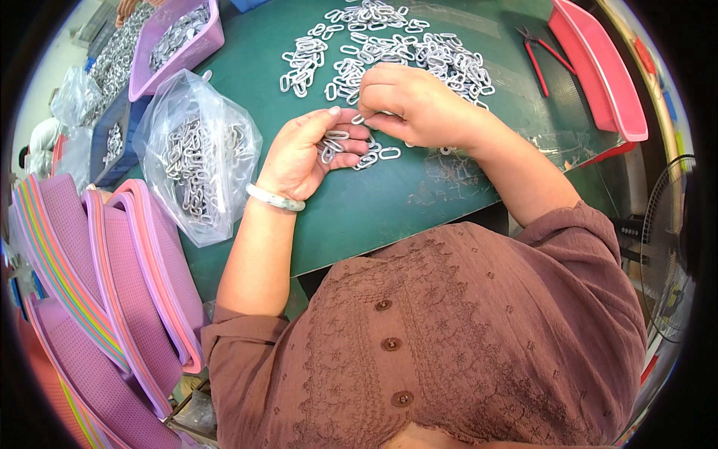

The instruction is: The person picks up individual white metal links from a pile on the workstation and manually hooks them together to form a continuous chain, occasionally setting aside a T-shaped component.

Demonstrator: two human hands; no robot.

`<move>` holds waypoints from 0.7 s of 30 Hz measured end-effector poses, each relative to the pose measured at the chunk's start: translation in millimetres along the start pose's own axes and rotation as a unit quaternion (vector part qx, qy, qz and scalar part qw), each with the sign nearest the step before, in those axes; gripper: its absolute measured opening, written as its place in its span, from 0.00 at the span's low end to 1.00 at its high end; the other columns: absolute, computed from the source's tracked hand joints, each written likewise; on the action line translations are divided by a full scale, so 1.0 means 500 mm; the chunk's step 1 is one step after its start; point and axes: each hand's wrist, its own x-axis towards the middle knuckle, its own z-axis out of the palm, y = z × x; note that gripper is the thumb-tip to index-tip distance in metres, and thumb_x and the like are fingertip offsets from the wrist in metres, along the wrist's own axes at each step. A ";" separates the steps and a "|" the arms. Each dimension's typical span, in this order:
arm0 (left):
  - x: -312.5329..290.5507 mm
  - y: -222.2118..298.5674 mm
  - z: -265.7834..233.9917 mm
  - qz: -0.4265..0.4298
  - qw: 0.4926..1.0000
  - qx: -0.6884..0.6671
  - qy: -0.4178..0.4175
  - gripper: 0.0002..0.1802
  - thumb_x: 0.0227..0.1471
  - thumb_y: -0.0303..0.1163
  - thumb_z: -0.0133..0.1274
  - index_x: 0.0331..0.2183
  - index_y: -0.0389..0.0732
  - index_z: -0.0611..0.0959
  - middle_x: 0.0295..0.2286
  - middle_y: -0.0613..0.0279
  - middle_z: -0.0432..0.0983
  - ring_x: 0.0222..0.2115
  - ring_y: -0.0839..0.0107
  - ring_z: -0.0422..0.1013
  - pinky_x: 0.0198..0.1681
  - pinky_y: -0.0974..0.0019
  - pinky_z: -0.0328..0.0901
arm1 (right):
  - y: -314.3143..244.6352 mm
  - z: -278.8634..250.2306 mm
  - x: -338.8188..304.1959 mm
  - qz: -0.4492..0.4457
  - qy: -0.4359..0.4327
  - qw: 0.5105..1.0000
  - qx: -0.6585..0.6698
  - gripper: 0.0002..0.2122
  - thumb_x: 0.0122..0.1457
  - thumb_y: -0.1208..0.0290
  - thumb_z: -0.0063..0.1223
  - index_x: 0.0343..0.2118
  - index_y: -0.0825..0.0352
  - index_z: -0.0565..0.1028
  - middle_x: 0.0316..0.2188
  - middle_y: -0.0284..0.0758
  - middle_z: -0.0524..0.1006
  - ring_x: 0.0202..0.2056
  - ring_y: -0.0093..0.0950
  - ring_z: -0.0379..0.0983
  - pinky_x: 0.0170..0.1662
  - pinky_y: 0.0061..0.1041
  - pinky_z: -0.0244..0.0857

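My left hand (303, 150), a bangle on its wrist, is turned palm up with fingers curled around several silver oval metal links (333, 142). Just right of it, my right hand (404, 105) pinches one metal link (358, 119) at its fingertips, near the left fingers. A few loose links (389, 153) lie on the green table beneath the hands. Beyond them spreads a large pile of the same links (381, 49). Left of my left hand stands an open clear plastic bag (200, 161) filled with links.
Red-handled pliers (540, 71) lie at the right, beside a long pink tray (598, 67). A purple basket (176, 45) of metal pieces stands at the back left. Stacked purple baskets (112, 284) crowd the left side. A fan (669, 247) is at the far right.
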 end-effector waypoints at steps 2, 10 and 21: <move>-0.002 0.000 0.008 -0.002 1.000 -0.009 -0.017 0.18 0.56 0.35 0.38 0.39 0.29 0.72 0.32 0.50 0.73 0.30 0.65 0.73 0.30 0.69 0.69 | -0.004 0.000 0.003 -0.027 -0.003 0.999 0.023 0.05 0.42 0.78 0.54 0.23 0.67 0.70 0.27 0.35 0.69 0.31 0.35 0.66 0.32 0.29 0.61; 0.000 -0.007 0.002 -0.001 1.000 -0.020 -0.019 0.20 0.56 0.37 0.37 0.41 0.28 0.71 0.34 0.48 0.73 0.32 0.63 0.72 0.34 0.65 0.70 | 0.032 -0.018 -0.017 0.034 -0.062 0.997 -0.014 0.07 0.39 0.77 0.57 0.24 0.67 0.72 0.27 0.33 0.68 0.33 0.33 0.65 0.37 0.29 0.61; 0.003 -0.004 -0.003 0.004 1.000 -0.027 -0.015 0.18 0.56 0.37 0.39 0.37 0.31 0.73 0.31 0.51 0.73 0.31 0.65 0.73 0.33 0.67 0.70 | 0.034 -0.010 -0.018 0.031 -0.106 0.993 -0.033 0.05 0.40 0.76 0.56 0.20 0.69 0.72 0.25 0.33 0.68 0.32 0.33 0.63 0.38 0.29 0.59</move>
